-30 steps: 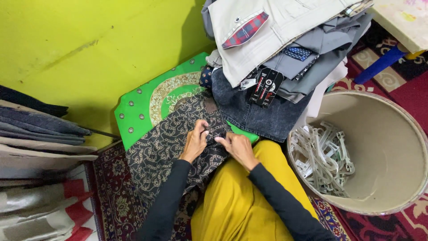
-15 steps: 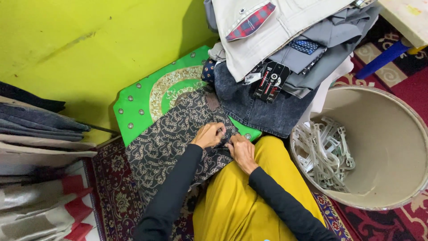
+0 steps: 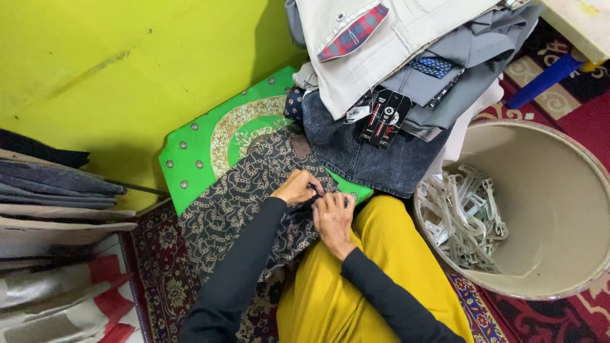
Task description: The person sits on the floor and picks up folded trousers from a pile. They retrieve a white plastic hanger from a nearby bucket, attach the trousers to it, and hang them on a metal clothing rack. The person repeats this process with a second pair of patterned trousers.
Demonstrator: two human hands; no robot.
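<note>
Head view, person seated on a patterned red carpet [image 3: 159, 279], yellow-trousered knee raised at centre.

Work piece: dark paisley-print garment [image 3: 244, 197], lying flat across a green patterned board [image 3: 203, 143] and down onto the carpet. Long axis runs diagonally, from its upper end near the pile of folded clothes [image 3: 394, 70] toward lower left. The worked spot is on its right edge, just above the knee.

Left hand [image 3: 296, 188]: grip closed, fingers pinching the garment's edge from the upper left. Right hand [image 3: 332, 216]: grip also closed on the same edge, fingertips curled in, meeting the left hand from below right. The two hands touch or nearly touch; what lies between the fingertips is too small to tell.

Relation noted: both hands sit at the same point, so neither is nearer; the bulk of the cloth extends away to the left of the grips, on the left hand's side.

Round beige tub [image 3: 572, 190] holding white plastic hangers [image 3: 467, 216] stands near on the right, apart from the hands.
</note>
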